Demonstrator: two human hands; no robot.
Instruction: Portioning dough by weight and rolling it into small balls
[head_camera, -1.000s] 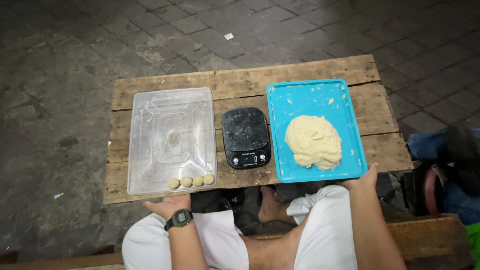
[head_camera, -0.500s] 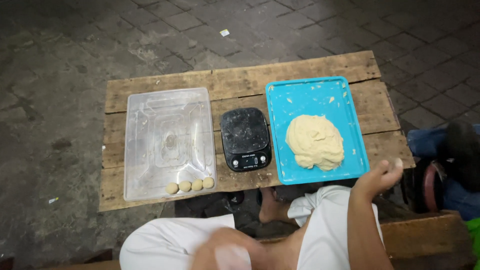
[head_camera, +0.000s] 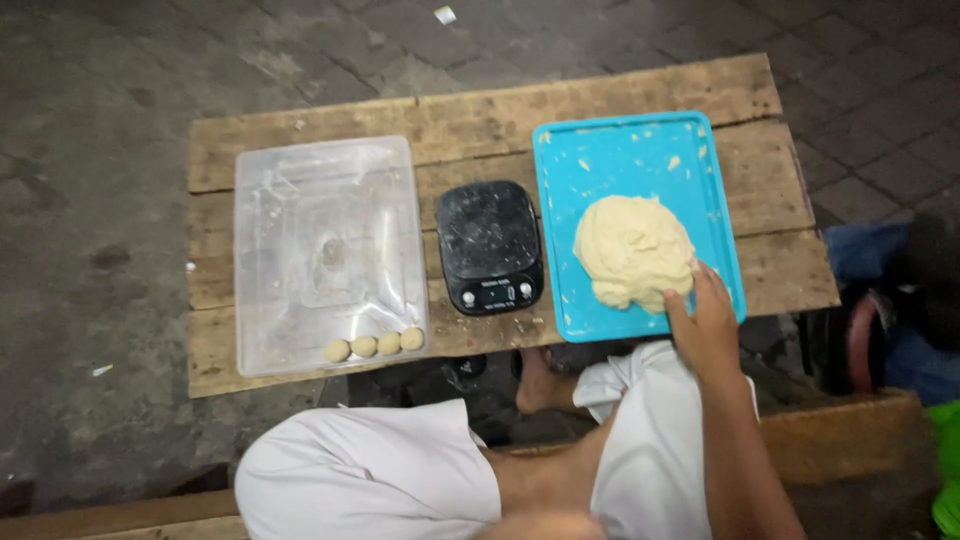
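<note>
While the right hand (head_camera: 705, 325) rests at the near edge of the dough mound (head_camera: 633, 250), its fingers are loosely spread and touch the dough, gripping nothing; dough sits on the turquoise tray (head_camera: 610, 150), right end of the wooden table (head_camera: 480, 115); black kitchen scale (head_camera: 488, 245) just left of tray; clear plastic container (head_camera: 325, 250) further left, four small dough balls (head_camera: 375, 345) along its near wall; left hand out of view.

Rough, weathered planks on the low wooden table (head_camera: 480, 115). Smooth, slightly glossy plastic on the turquoise rectangular tray (head_camera: 625, 155). Soft, matt, lumpy surface on the pale dough mound (head_camera: 632, 250). Clear, scuffed, flour-smeared plastic on the transparent rectangular container (head_camera: 325, 250).
</note>
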